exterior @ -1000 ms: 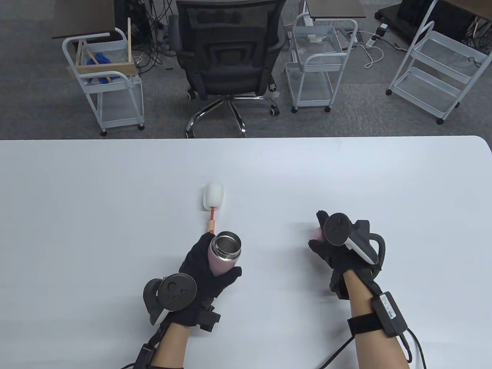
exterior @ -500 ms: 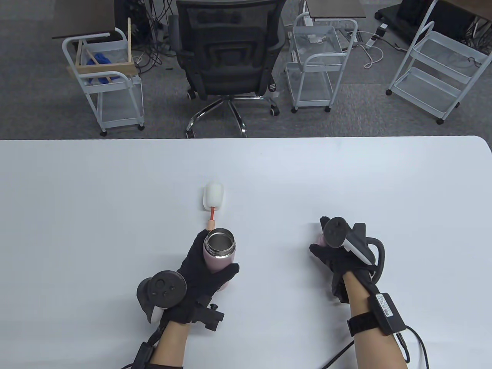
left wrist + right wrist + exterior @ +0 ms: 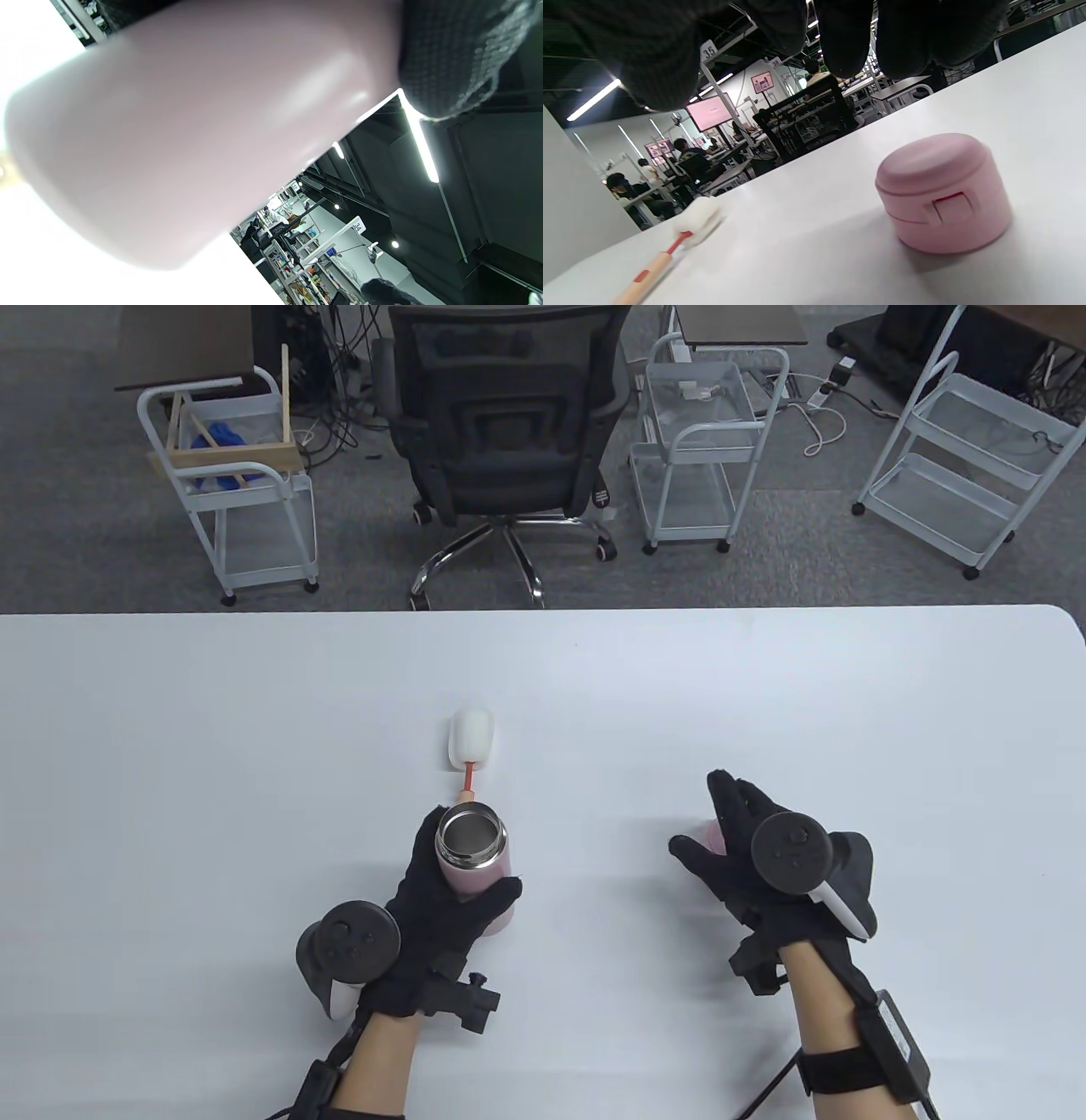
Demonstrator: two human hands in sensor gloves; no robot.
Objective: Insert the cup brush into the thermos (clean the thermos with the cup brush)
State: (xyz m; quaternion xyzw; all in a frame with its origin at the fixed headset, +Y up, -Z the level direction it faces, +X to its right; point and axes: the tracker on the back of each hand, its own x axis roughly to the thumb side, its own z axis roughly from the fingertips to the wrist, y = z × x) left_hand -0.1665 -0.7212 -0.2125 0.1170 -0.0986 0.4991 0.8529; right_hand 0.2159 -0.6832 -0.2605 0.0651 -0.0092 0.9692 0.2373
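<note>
My left hand (image 3: 441,899) grips a pink thermos (image 3: 475,857) with an open steel mouth, upright near the table's front middle. Its pink body fills the left wrist view (image 3: 191,127). The cup brush (image 3: 469,746), with a white sponge head and an orange handle, lies on the table just behind the thermos; its handle end is hidden by the thermos. It also shows in the right wrist view (image 3: 670,250). My right hand (image 3: 730,848) hovers open over the pink lid (image 3: 941,190), which stands on the table, fingers spread above it.
The white table (image 3: 254,712) stretches wide around the hands. Beyond its far edge stand an office chair (image 3: 505,415) and several white wire carts (image 3: 704,432).
My right hand has let go of the pink lid on the table and opened above it. My left hand has shifted the thermos slightly left and set it more upright.
</note>
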